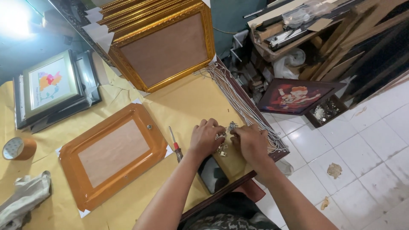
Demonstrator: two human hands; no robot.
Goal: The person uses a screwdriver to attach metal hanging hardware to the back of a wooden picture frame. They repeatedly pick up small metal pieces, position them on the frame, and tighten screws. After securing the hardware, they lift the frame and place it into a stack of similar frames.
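Small metal hanger fittings (pixel 224 138) lie in a loose pile near the right edge of the desk (pixel 187 102), which is covered in yellow-brown paper, and both hands are on them. The left hand (pixel 206 137) rests knuckles up with its fingers curled into the pile, and the right hand (pixel 251 141) meets it from the other side, fingertips pinching at the pieces; exactly which piece each one grips is too small to tell. Just right of the hands a bundle of white cords (pixel 243 100) runs along the desk edge. A red-handled screwdriver (pixel 175 144) lies just left of the left wrist, and a dark phone (pixel 212 174) lies under the left forearm. Further left an orange picture frame (pixel 113 155) lies face down, its brown backing board showing. A gold ornate frame (pixel 164 47) lies beyond it, also back up. A roll of brown tape (pixel 18 148) and a grey cloth (pixel 25 196) sit at the far left
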